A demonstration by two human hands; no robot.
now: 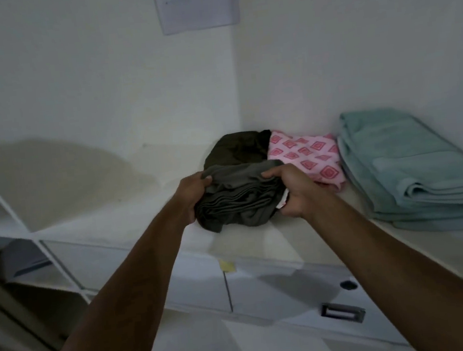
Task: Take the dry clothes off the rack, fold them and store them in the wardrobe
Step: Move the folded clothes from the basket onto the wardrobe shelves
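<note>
A folded dark grey garment (237, 199) sits on the white wardrobe shelf (115, 226), held from both sides. My left hand (193, 192) grips its left edge, thumb on top. My right hand (294, 190) grips its right edge, and a small white tag shows under the fingers. Behind it lies a dark olive folded garment (236, 148). A pink cloth with red diamond print (306, 155) lies to the right, touching the grey one.
A folded teal towel (414, 166) fills the right end of the shelf. A paper sheet (196, 2) is stuck on the back wall. Below the shelf are drawers with a dark handle (342, 312) and a yellow sticker (227, 265). Side compartments (11, 258) open at the left.
</note>
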